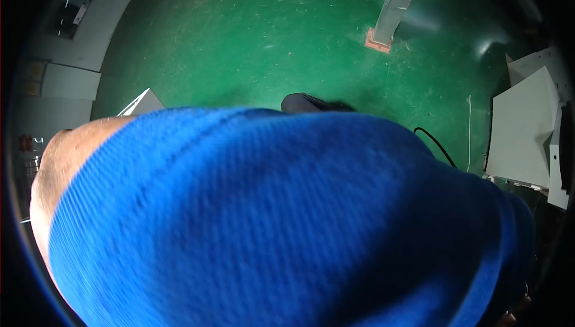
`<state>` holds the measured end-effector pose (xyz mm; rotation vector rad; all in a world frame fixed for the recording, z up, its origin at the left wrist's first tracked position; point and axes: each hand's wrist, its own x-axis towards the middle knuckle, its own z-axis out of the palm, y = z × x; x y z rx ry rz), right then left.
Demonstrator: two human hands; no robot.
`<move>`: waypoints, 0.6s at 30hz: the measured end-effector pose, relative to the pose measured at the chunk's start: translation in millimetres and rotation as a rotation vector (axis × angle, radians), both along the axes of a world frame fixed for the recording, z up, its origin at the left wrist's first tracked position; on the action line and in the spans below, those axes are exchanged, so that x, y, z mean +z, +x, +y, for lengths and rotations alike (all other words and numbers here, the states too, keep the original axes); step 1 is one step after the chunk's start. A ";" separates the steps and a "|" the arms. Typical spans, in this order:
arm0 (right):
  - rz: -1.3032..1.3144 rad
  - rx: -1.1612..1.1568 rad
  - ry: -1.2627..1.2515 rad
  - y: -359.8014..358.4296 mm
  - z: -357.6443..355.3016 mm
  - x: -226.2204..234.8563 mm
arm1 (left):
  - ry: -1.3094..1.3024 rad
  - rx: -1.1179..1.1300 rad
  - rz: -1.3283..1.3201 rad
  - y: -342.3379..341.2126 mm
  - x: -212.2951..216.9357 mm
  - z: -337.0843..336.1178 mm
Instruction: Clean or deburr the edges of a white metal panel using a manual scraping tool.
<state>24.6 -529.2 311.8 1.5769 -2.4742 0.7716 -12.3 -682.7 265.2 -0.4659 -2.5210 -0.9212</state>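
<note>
Bright blue ribbed cloth of my shirt (269,207) fills most of the lower view, very close and partly blurred. At the left a bare bent arm (66,159) comes out from under the blue cloth. Its hand is not visible. Past the cloth's upper edge shows a dark grey rounded shape (302,102), perhaps a shoe or trouser leg. Small pale specks near the lower right rim are too small to make out. Neither my left hand nor my right hand shows, so what they touch is hidden.
Green floor (239,33) spreads ahead, with a grey metal post (398,6) on an orange-pink base. Pale grey cabinets (72,84) line the left. A white box-like panel (521,129) stands at right, near a black cable (436,142). A white-edged corner (144,102) pokes up left.
</note>
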 end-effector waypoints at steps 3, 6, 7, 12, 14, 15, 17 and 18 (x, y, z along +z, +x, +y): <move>0.026 -0.032 -0.007 -3.3 8.0 -8.5 | -0.034 -0.025 0.001 -11.5 5.7 8.8; 0.035 -0.043 -0.041 -12.7 7.6 -19.1 | -0.073 -0.025 -0.004 -23.3 11.4 3.5; 0.034 -0.038 -0.053 -16.5 3.2 -23.2 | -0.084 -0.018 -0.011 -25.6 10.8 -1.9; 0.102 -0.127 -0.098 -29.5 47.7 -38.9 | -0.078 -0.131 -0.007 -44.1 1.7 37.8; 0.073 -0.133 -0.326 -25.5 72.3 -32.3 | -0.092 -0.154 -0.029 -37.5 7.6 48.9; -0.075 -0.034 -0.521 -37.2 67.5 -36.1 | -0.122 -0.094 -0.070 -33.8 3.0 32.8; -0.896 -0.019 -0.758 -14.8 69.4 -12.5 | -0.117 -0.062 -0.106 -19.0 -2.7 14.0; -1.006 -0.179 -0.821 -1.0 88.2 -8.8 | -0.105 -0.090 -0.126 -18.5 -13.5 20.0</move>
